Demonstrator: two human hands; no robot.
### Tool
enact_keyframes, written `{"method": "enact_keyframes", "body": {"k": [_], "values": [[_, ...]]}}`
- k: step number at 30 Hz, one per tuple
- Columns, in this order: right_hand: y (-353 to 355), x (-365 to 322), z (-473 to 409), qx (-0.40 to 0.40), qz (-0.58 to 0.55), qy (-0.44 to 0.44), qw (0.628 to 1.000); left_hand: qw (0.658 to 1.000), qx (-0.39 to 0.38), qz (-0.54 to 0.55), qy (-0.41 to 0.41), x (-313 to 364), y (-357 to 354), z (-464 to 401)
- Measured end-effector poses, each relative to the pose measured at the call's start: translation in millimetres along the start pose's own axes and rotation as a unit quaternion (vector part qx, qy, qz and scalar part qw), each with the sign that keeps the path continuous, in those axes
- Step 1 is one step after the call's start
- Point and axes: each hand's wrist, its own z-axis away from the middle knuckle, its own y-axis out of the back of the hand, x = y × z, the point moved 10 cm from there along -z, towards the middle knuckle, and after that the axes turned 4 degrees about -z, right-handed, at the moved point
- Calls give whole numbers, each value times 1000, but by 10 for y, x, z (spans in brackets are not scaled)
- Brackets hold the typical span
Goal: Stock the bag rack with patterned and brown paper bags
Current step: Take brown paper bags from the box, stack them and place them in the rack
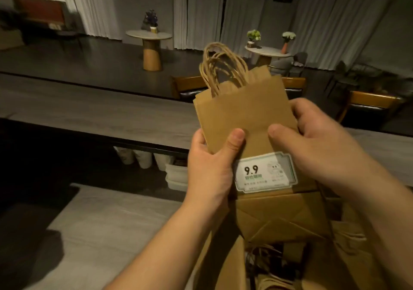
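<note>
Dim, warm light; deep shadow at left; soft blur throughout; wide-angle bending at the edges; far curtains (pixel 93 5) brighter.

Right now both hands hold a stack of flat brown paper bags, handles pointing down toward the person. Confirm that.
Not quite: the head view shows the handles pointing up, away from the person. Left hand and right hand do hold the stack of flat brown paper bags.

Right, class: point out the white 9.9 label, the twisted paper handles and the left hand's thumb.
white 9.9 label (pixel 266 172): head view, label's middle.
twisted paper handles (pixel 223 66): head view, upper loops.
left hand (pixel 212 162): head view, back of hand; thumb (pixel 234 142), its tip.
</note>
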Motion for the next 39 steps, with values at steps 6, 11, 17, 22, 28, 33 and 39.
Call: {"method": "enact_keyframes", "body": {"k": [6, 11, 17, 22, 28, 33, 39], "values": [[-1119, -744, -90, -200, 157, 34, 966, 985, 107, 135, 4, 303, 1131, -140], [-2196, -1197, -189, -286, 142, 78, 944, 971, 176, 159, -32, 362, 2232, -103], [-3468, -1107, -102, -333, 167, 106, 922, 942, 273, 194, 32, -80, 3389, -26], [-4239, -691, 33, -310, 208, 117, 921, 941, 299, 68, 145, -581, 4204, 201], [-5104, 84, 359, -360, 319, 114, 869, 843, 322, -428, 45, -78, 5082, 481], [-5295, 298, 444, -295, 311, 127, 895, 724, -150, -668, -81, -553, 4827, -116], [-4671, 845, 371, -232, 262, -20, 937, 786, -146, -580, -156, -752, 4936, -420]]}}
